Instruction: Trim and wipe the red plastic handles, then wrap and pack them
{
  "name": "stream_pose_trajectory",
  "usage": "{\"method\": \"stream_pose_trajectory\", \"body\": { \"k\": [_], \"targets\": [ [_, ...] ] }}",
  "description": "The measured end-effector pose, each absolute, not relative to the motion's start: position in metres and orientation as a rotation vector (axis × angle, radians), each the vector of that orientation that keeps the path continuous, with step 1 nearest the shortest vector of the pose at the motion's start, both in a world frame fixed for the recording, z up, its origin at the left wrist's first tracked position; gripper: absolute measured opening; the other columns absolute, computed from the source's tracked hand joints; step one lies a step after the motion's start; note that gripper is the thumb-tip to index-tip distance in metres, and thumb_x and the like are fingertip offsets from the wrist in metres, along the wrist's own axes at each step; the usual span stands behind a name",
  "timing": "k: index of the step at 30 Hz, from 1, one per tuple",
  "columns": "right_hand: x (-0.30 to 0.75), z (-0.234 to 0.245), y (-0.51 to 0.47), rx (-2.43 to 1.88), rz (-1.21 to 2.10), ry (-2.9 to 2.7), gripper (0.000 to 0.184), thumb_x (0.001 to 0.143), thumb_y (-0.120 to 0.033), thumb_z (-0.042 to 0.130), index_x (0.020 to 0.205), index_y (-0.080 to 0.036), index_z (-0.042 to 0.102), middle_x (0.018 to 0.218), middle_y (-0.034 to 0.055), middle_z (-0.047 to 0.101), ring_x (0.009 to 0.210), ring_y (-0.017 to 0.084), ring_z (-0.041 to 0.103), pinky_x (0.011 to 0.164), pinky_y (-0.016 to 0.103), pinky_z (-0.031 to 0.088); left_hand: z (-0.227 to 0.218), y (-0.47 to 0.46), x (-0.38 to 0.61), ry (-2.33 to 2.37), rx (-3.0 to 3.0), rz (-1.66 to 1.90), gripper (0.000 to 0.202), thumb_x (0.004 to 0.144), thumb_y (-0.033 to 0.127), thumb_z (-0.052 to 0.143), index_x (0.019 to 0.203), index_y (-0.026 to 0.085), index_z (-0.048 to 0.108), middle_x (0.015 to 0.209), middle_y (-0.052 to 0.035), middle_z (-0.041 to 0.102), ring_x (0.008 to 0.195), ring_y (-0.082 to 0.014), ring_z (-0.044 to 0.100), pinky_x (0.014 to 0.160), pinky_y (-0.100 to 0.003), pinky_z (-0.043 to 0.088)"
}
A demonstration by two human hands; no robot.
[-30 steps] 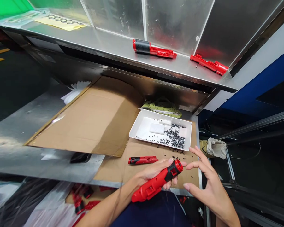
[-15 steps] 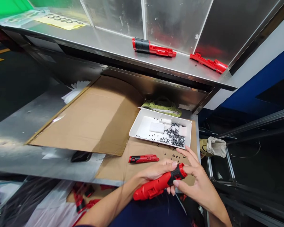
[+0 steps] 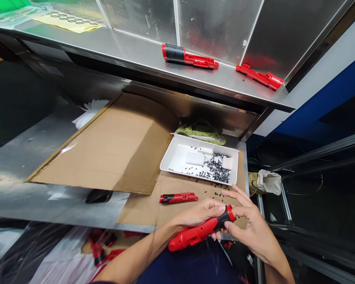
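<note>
A red plastic tool housing [image 3: 192, 236] with a black collar and red rim is tilted in front of my body, rim end up and to the right. My left hand [image 3: 197, 216] is closed around its middle, thumb along the top near the collar. With my right hand [image 3: 248, 223] I pinch the rim end, thumb tip at the black collar and index finger at the red rim; the other fingers stretch out. Whether a small part sits under that thumb is hidden. A similar red and black housing [image 3: 179, 198] lies on the cardboard beyond my left hand.
A white tray [image 3: 168, 157] holds many small black parts and white foam blocks; more parts lie scattered before it. A large cardboard flap [image 3: 106, 146] covers the left. Two red housings, one with a black sleeve [image 3: 175, 54], rest on the metal shelf [image 3: 130, 51].
The housing has turned slightly in my hands, hiding the collar's side opening. My right thumb has shifted up along the collar. The whole view has moved a little.
</note>
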State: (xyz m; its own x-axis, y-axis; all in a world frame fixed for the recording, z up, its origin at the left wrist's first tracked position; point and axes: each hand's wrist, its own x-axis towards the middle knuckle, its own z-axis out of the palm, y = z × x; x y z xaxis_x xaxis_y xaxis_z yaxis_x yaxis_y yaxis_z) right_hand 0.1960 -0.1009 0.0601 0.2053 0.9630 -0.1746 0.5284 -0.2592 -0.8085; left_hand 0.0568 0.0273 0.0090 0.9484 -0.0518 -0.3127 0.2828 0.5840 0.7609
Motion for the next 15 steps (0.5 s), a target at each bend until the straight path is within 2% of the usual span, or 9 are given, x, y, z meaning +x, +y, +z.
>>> {"method": "stream_pose_trajectory", "body": {
  "k": [5,8,11,14,15],
  "targets": [
    [0.194,0.055,-0.100,-1.912,0.897,-1.457,0.018,0.082,-0.017,0.059,0.088,-0.025,0.073,0.132,0.0037,0.064,0.145,0.030,0.034,0.116,0.053,0.035,0.005,0.023,0.058,0.307,0.959,-0.142,0.041,0.088,0.054,0.057,0.080,0.016,0.068,0.057,-0.0004,0.063,0.055,-0.0178,0.066,0.056,-0.025,0.048],
    [0.184,0.047,-0.101,-2.031,0.619,-1.421,0.013,0.081,-0.016,0.057,0.085,-0.024,0.066,0.132,0.0068,0.062,0.143,0.031,0.036,0.112,0.054,0.039,0.001,0.022,0.059,0.354,0.933,-0.078,0.040,0.089,0.052,0.057,0.087,0.014,0.071,0.063,-0.0004,0.066,0.051,-0.0139,0.062,0.053,-0.022,0.045],
    [0.175,0.048,-0.109,-2.106,0.402,-1.320,0.006,0.083,-0.021,0.058,0.088,-0.024,0.061,0.145,0.0084,0.052,0.146,0.034,0.031,0.112,0.056,0.037,-0.002,0.023,0.057,0.359,0.873,-0.092,0.044,0.088,0.054,0.059,0.093,0.013,0.073,0.064,-0.0010,0.067,0.046,-0.0115,0.058,0.048,-0.020,0.040],
    [0.179,0.060,-0.120,-2.062,0.452,-1.269,0.022,0.086,-0.033,0.063,0.106,-0.026,0.059,0.156,0.0077,0.038,0.146,0.033,0.030,0.114,0.055,0.034,-0.003,0.026,0.053,0.378,0.781,-0.151,0.049,0.092,0.054,0.052,0.108,0.013,0.072,0.067,-0.0025,0.069,0.045,-0.0109,0.058,0.045,-0.019,0.039],
    [0.182,0.064,-0.123,-2.034,0.452,-1.238,0.022,0.087,-0.036,0.063,0.107,-0.027,0.058,0.156,0.0073,0.038,0.146,0.032,0.031,0.114,0.054,0.033,-0.004,0.028,0.051,0.390,0.749,-0.169,0.051,0.094,0.055,0.049,0.115,0.013,0.070,0.067,-0.0029,0.070,0.046,-0.0111,0.059,0.045,-0.019,0.039]
  ]
}}
